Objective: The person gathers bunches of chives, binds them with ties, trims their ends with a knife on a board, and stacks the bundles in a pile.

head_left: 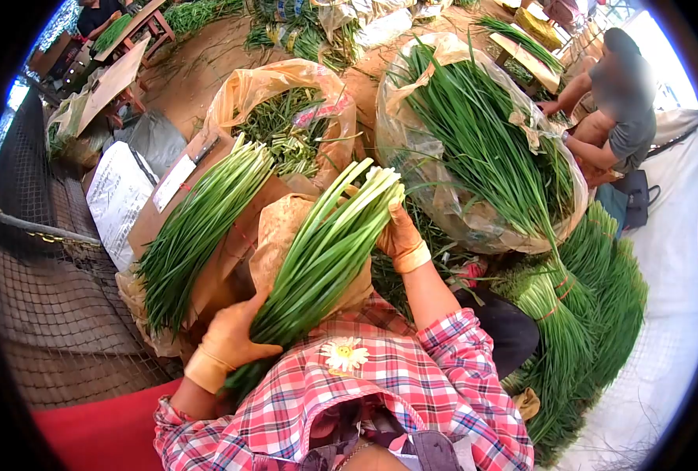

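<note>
A Bunch of Long Green Stalks Held in Both Hands

Head view. The held bunch lies aslant in front of the person's checked shirt, between the two hands and above a crumpled tan sheet. Its stalks are slender and roughly parallel: whitish to pale green at the blunt upper ends, deepening to a glossy dark green along the narrow leaves below. The upper ends are slightly uneven, some standing farther out than others.

The right hand grips the pale end from the side, its fingers curled in against the stalks. The left hand clasps the leafy part lower down, thumb and fingers parted by the thickness of the bunch; some of its fingertips are hidden.

To the left, a second bunch of similar colouring rests on a brown surface, pale ends upward. Beyond the hands, an open plastic bag contains loose, short green and yellowish pieces. At right, a larger clear bag holds long leaves, near a seated person in a grey sleeve. Below it lie bundles, some bound with red ties.
</note>
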Motion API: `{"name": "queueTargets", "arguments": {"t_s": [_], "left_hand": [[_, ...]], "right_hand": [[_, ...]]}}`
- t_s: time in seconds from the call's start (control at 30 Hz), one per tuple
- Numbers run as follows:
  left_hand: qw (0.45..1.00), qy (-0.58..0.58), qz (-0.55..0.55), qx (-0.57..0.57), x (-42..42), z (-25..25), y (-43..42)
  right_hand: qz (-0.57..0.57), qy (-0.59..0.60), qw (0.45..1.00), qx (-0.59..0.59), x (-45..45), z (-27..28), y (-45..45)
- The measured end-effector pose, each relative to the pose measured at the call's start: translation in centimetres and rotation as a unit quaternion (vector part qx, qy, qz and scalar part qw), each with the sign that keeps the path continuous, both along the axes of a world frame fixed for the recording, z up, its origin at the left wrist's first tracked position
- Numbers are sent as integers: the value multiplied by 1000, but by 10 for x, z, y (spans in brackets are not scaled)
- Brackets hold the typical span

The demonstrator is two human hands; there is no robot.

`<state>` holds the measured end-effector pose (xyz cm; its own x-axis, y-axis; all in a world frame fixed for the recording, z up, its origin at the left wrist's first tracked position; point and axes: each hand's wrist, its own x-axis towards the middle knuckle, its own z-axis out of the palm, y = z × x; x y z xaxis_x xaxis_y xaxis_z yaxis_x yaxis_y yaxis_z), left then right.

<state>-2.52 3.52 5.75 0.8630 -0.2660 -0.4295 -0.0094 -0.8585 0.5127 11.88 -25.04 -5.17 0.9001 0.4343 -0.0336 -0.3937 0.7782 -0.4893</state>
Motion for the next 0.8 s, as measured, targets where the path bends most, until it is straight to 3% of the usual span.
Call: {"name": "queueTargets", "arguments": {"t_s": [0.03, 0.07, 0.17, 0.23, 0.27, 0.3, 0.47, 0.57, 0.6, 0.7, 0.8], "left_hand": [[993, -64, -30, -93, 2, -1, 10], [986, -59, 6, -159, 16, 7, 10], [962, -82, 117, -231, 48, -3, 17], [969, -137, 81, -187, 81, -3, -1], [974, -209, 12, -81, 93, -8, -10], [967, -238, -23, -91, 106, -14, -23], [964, -251, -89, -15, 131, -55, -67], [962, -225, -128, -88, 117, -32, -94], [966, -215, -136, -54, 111, -33, -100], [952, -232, -77, -185, 100, -42, -110], [951, -201, -39, -232, 95, -47, -112]], "right_hand": [[-4, -5, 1000, 12, -1, -3, -1], [-10, -10, 1000, 23, -2, -6, -2], [-21, 13, 1000, 20, -5, -20, -4], [-22, 9, 999, 22, -8, -21, -5], [-19, 15, 1000, 17, -8, -24, -6], [-16, 22, 1000, 12, -7, -27, -7], [3, -1, 999, 34, -7, -7, -8], [-20, -36, 999, 8, -6, 7, -7], [-36, -22, 999, 17, -6, 16, -5], [-46, 4, 997, -55, -6, 26, -6], [-70, 23, 997, -37, -4, 31, 0]]}}
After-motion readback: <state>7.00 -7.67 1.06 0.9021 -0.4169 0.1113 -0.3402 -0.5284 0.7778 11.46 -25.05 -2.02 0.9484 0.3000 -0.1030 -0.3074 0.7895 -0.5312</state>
